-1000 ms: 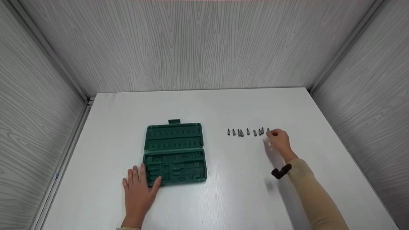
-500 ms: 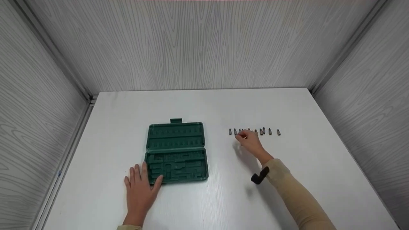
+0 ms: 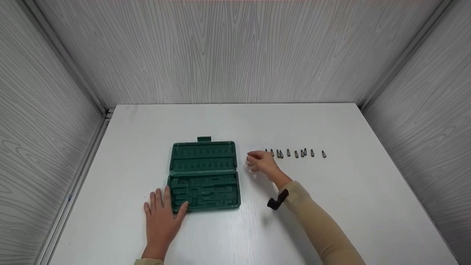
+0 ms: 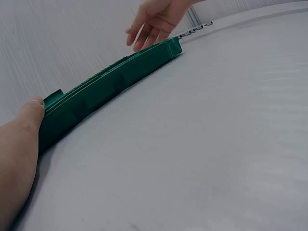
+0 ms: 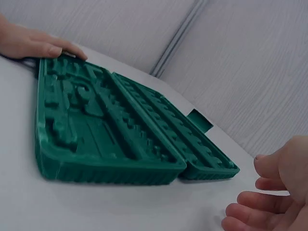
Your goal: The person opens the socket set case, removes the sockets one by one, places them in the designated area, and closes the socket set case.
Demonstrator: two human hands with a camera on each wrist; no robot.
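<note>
A green plastic tool case (image 3: 203,172) lies opened flat on the white table, with moulded recesses in both halves. My left hand (image 3: 159,226) rests at its near left corner, fingers straight and thumb over the rim. To the right of the case, my right hand (image 3: 263,163) hovers with loosely bent fingers, past the left end of a row of small pointed metal bits (image 3: 289,152). The right wrist view shows a gap between the thumb (image 5: 272,166) and the fingers of that hand, and nothing held there. Part of the row's leftmost bit is hidden behind this hand.
White table surface (image 3: 121,147) surrounds the case and the bits. Grey wood-grained panels (image 3: 235,55) stand behind and on both sides. The case's latch flap (image 3: 204,139) sticks out at its far edge. A black device (image 3: 278,200) is worn on the right wrist.
My right hand has swept left along the row, from its right end to beyond its left end. The rightmost bit, unseen behind the hand at first, now shows. My left hand stays put.
</note>
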